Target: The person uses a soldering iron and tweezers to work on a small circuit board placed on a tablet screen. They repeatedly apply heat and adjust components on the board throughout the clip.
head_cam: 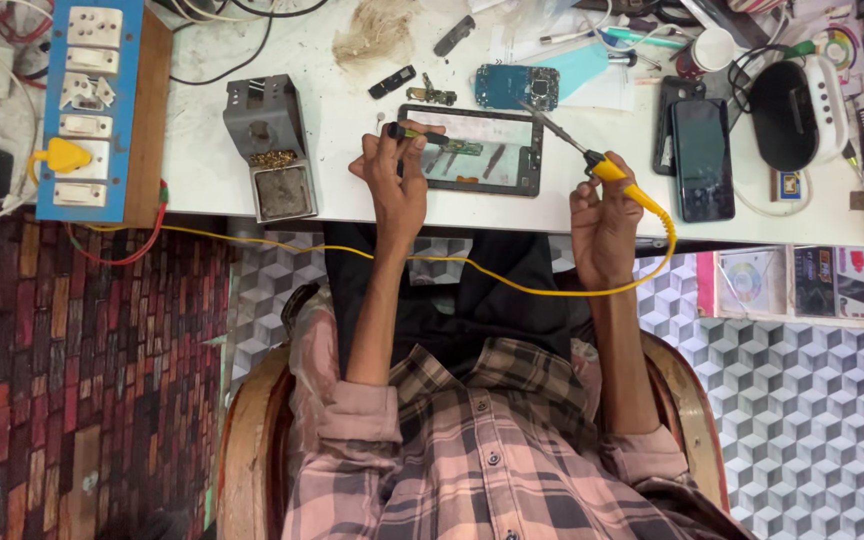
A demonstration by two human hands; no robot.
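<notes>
Yellow-handled soldering iron [592, 165], tilted; black tweezers [414, 132] above open tablet frame [472, 150]

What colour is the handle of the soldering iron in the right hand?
Yellow, like its cord; the soldering iron in the right hand shows best in the head view.

Before you on the counter [212, 170], the opened device frame [472, 150] lies between your left hand [397, 185] and right hand [602, 220]. The circuit board [515, 86] lies behind it, the iron stand [270, 145] to its left, two phones [694, 150] to its right.
</notes>
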